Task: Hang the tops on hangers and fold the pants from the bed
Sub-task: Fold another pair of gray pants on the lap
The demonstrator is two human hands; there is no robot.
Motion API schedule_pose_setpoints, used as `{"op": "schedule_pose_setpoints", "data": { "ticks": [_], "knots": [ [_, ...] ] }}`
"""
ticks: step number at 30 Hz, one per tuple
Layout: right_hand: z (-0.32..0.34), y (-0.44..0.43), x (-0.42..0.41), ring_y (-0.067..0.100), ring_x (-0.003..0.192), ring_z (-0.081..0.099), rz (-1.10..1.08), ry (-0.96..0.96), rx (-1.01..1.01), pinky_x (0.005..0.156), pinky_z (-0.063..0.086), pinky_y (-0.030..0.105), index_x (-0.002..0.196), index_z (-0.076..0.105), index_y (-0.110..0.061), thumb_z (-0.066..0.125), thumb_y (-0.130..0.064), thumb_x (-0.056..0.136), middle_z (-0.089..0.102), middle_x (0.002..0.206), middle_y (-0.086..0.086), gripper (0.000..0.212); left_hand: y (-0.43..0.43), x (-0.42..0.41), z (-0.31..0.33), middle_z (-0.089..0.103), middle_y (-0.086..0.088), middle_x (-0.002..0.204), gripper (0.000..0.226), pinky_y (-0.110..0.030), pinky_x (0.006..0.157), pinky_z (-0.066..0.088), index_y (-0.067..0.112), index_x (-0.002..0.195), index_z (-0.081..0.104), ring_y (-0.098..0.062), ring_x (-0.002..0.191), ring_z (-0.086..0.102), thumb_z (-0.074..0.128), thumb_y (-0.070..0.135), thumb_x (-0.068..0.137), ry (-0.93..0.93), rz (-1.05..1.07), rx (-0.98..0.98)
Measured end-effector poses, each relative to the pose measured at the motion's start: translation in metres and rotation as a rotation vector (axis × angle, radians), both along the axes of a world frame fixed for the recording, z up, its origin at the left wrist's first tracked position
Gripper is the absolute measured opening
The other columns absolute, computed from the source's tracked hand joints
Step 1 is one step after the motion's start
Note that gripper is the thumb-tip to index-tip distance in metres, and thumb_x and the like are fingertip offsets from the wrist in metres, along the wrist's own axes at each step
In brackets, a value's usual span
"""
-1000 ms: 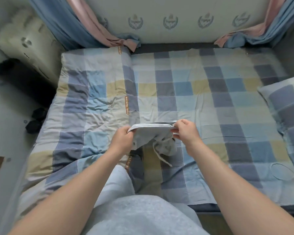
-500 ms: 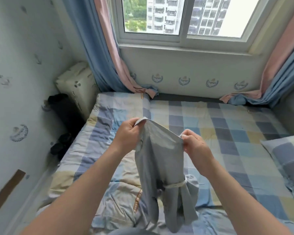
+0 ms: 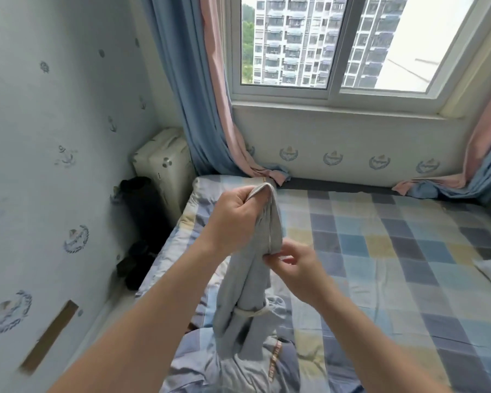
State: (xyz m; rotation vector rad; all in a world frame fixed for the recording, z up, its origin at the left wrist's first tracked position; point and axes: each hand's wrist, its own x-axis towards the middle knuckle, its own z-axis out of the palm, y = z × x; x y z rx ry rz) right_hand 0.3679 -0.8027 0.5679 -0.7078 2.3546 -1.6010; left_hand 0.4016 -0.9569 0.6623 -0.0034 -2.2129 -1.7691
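Grey pants [image 3: 253, 287] hang over the bed's [image 3: 380, 251] left edge, unfolded; left hand [image 3: 236, 214] fisted round the top end, right hand [image 3: 298, 265] pinching an edge lower down. Folding looks barely begun

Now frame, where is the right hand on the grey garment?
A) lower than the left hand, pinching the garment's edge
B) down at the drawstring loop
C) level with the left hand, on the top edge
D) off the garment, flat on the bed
A: the right hand pinches the grey garment at its edge, below the left hand gripping the top; the white drawstring wraps around it lower still.
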Motion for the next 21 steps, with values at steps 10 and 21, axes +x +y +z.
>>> {"op": "schedule_pose_setpoints", "data": {
  "ticks": [10,21],
  "knots": [
    [-0.061,-0.047,0.001,0.014,0.07,0.056,0.06,-0.16,0.46,0.061,0.041,0.027,0.082,0.07,-0.027,0.064,-0.027,0.096,0.066,0.076,-0.003,0.016,-0.077,0.029,-0.009,0.027,0.006,0.049,0.047,-0.027,0.047,0.019,0.008,0.063,0.036,-0.01,0.046,0.021,0.052,0.023,0.104,0.029,0.251,0.096],
    [0.005,-0.044,-0.004,0.014,0.055,0.048,0.114,-0.077,0.11,0.056,0.043,0.033,0.069,0.056,-0.001,0.057,-0.016,0.101,0.05,0.061,0.003,0.035,-0.103,0.027,-0.093,0.059,0.003,0.139,0.067,-0.034,0.112,0.043,0.018,0.141,0.054,-0.013,0.129,0.054,0.066,0.051,0.083,-0.437,0.168,0.02]
  ]
}}
